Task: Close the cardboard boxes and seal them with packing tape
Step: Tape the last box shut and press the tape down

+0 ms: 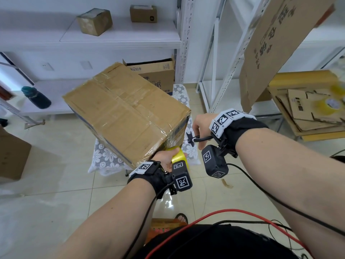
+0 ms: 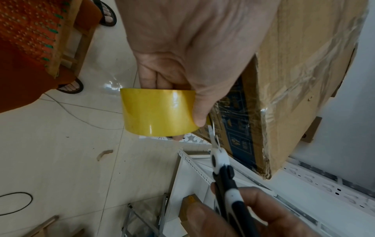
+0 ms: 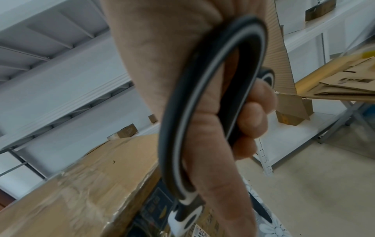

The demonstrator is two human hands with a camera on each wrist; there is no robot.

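Your left hand (image 2: 182, 48) grips glossy yellow tape roll (image 2: 158, 112) just under taped, crinkly cardboard box (image 1: 127, 109); right hand (image 1: 200, 126) fingers thru blk/white scissors (image 2: 223, 168), blades at tape.

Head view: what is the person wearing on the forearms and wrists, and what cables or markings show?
Both forearms are bare, with no sleeves. Each wrist carries a black strap: the left wrist band and the right wrist band, both with white plates printed with black square fiducial markers. A black boxy camera module with similar markers hangs from each. Thin black cables trail back along both arms; a red cable crosses the lap.
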